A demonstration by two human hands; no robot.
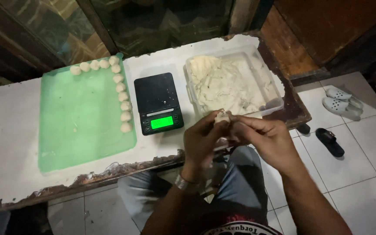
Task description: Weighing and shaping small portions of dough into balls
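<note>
Both my hands meet in front of my lap, just off the counter's near edge. My left hand (201,141) and my right hand (268,138) pinch a small pale lump of dough (222,116) between their fingertips. Just beyond them stands a clear plastic tub (270,77) holding a mass of the same dough (225,82). A black digital scale (158,103) with a lit green display stands left of the tub. Farther left, a green mat (81,126) carries several small dough balls (122,96) lined along its far and right edges.
The white counter (9,130) has a chipped wooden front edge. White tiled floor lies to the right, with a pair of pale clogs (340,101) and a black sandal (329,142). Dark wooden panels and glass stand behind the counter.
</note>
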